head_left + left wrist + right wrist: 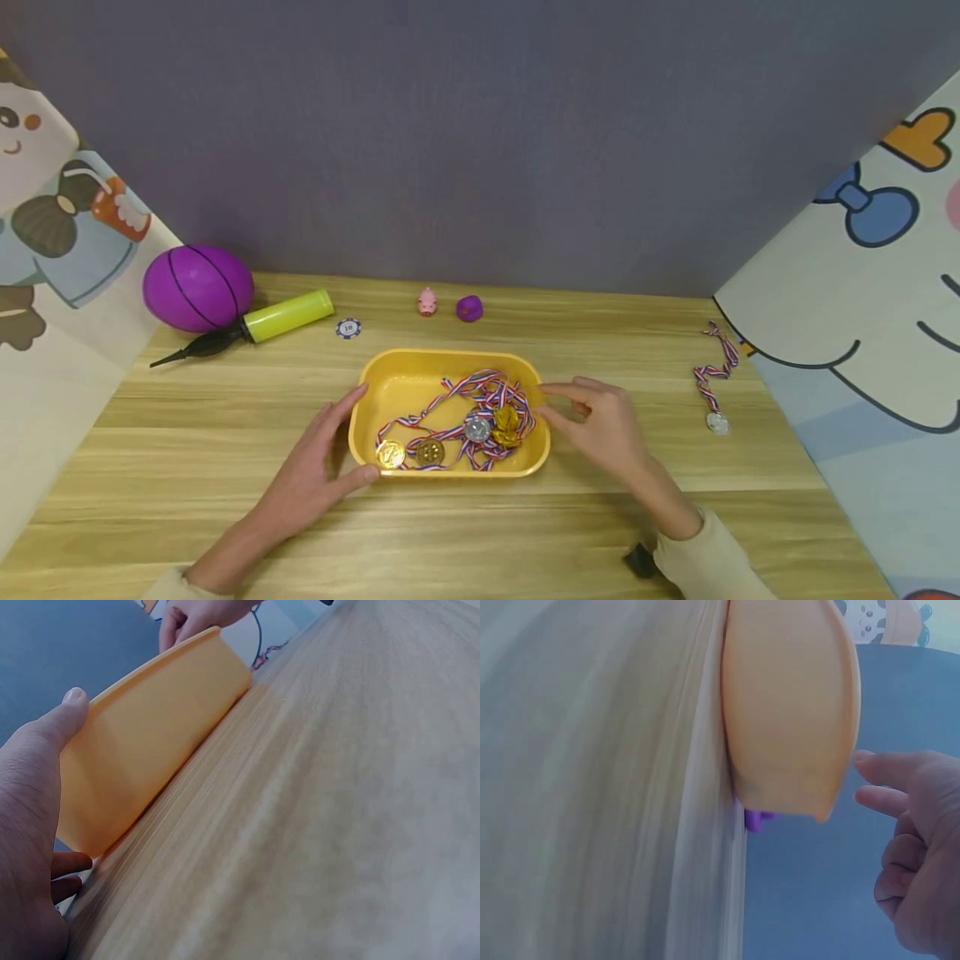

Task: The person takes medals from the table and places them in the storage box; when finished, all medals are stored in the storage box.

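Observation:
A yellow plastic tray [450, 357] stands on the wooden table. Inside it lie several medals with red, white and blue striped ribbons: a gold medal [390, 454], a darker bronze-toned medal [430, 452], a silver medal [477, 429] and more gold ones [506, 425]. My left hand [311, 467] grips the tray's left end, its thumb [71, 712] on the near side. At the right end, my right hand [603, 421] has thumb and index extended beside the rim, holding nothing. In the right wrist view its other fingers [901, 870] curl, and the fingertips sit close to the rim.
One more silver medal [717, 422] with its ribbon lies at the table's right. Behind the tray are a pink pig toy [427, 302], a purple rubber duck [469, 308] and a poker chip [348, 328]. A purple ball [198, 287] and a yellow-green hand pump [288, 317] stay back left.

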The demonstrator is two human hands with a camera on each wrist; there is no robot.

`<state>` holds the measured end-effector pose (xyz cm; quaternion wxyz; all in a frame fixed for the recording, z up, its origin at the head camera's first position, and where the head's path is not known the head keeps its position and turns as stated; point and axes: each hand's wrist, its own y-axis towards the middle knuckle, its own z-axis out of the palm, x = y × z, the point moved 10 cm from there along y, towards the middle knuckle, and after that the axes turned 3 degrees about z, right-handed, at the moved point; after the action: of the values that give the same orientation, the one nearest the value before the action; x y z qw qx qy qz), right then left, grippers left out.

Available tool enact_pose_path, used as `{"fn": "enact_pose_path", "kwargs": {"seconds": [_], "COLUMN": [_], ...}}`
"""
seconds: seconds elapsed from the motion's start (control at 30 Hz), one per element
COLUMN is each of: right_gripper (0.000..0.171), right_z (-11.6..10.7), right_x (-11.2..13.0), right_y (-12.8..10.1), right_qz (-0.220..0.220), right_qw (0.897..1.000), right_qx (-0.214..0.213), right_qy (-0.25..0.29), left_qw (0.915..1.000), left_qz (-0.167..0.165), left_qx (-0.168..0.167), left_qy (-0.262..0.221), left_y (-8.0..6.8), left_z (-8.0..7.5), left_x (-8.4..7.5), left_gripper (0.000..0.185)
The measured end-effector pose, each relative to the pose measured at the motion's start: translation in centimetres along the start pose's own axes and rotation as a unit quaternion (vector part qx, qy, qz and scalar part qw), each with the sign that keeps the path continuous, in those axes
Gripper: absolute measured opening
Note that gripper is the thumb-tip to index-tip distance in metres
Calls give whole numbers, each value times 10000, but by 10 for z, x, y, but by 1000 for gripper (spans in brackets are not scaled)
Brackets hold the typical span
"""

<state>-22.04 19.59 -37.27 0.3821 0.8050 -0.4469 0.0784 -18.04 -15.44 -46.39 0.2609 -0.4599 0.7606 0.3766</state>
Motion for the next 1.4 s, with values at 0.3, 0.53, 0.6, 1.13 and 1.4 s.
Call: {"fn": "enact_pose_path", "kwargs": {"seconds": [0.3, 0.53, 0.6, 1.13, 1.4], "right_gripper": [67, 70, 70, 60, 30], "right_z": [-34, -51, -56, -99, -117], "right_x": [-24, -43, -49, -93, -113], "right_y": [-13, -27, -31, -60, -74], "right_qz": [90, 302, 350, 794, 1192], "right_qw": [9985, 9969, 9966, 9861, 9793], "right_qx": [-536, -716, -745, -1372, -1520], "right_qy": [60, -105, -57, -498, -611], "left_qw": [10000, 10000, 10000, 10000, 10000], "left_qz": [-10, -23, -29, -77, -77], "left_qx": [-11, -19, -22, -21, -19], "left_qy": [23, 37, 39, 25, 16], "left_y": [0, 0, 0, -1, -1], "left_z": [0, 0, 1, 0, 0], "left_x": [1, 2, 2, 2, 2], "left_gripper": [112, 112, 112, 112, 112]}}
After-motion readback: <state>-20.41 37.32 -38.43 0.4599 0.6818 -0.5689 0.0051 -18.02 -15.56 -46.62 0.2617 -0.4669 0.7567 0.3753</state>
